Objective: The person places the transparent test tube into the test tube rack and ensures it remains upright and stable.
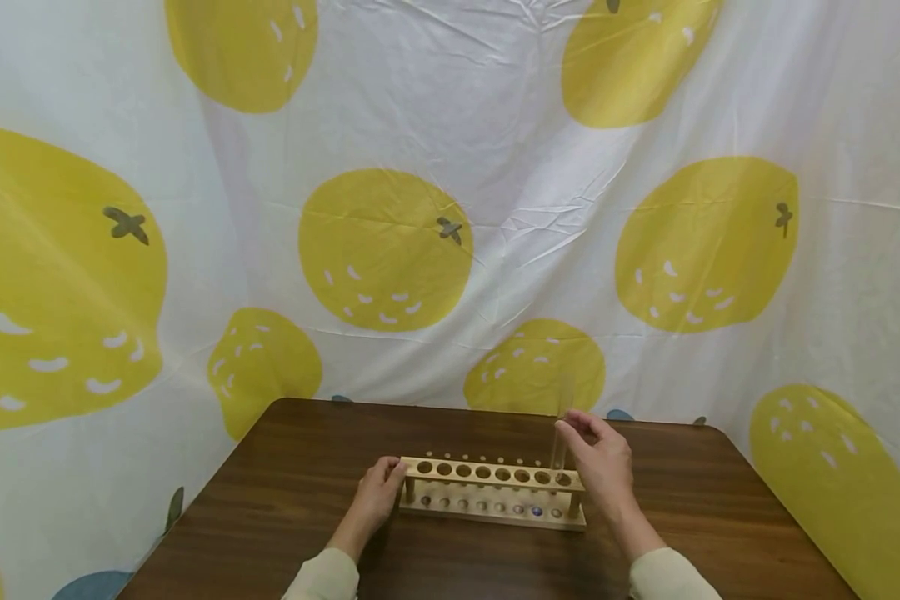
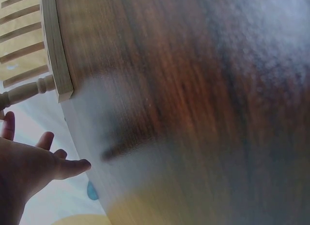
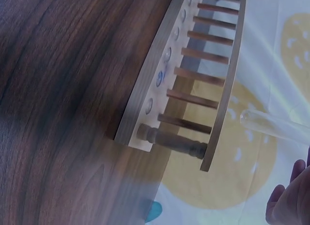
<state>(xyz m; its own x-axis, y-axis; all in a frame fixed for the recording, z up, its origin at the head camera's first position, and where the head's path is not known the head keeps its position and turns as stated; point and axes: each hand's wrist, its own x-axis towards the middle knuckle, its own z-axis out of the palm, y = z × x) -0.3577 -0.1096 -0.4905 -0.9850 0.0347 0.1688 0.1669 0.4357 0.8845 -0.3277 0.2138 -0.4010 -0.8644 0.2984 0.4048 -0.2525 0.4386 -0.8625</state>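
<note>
We record one white cloth (image 1: 420, 100), printed with yellow fruits (image 1: 386, 250), hung behind the table and along both sides; one brown, wood-grained table (image 1: 690, 500), its far corners rounded; one pale wooden rack (image 1: 495, 484), standing upright on the table, eight round holes along its upper rail; a pair of hands in pale sleeves (image 1: 322, 575), as follows: the left hand (image 1: 378, 486), unclenched, fingertips touching the rack's left end; the right hand (image 1: 602, 458), pinching a tube between thumb and fingers, just above the rack's right end; the tube itself (image 3: 276, 125), clear, nearly upright, rounded end downward, which we find over the right end of the upper rail and apart from it in the right wrist view; a row of slim wooden pegs (image 3: 205, 55) along the rack's far side; and one small blue spot (image 1: 537, 512) on the rack's base, second recess from the right, whose nature we cannot tell.
</note>
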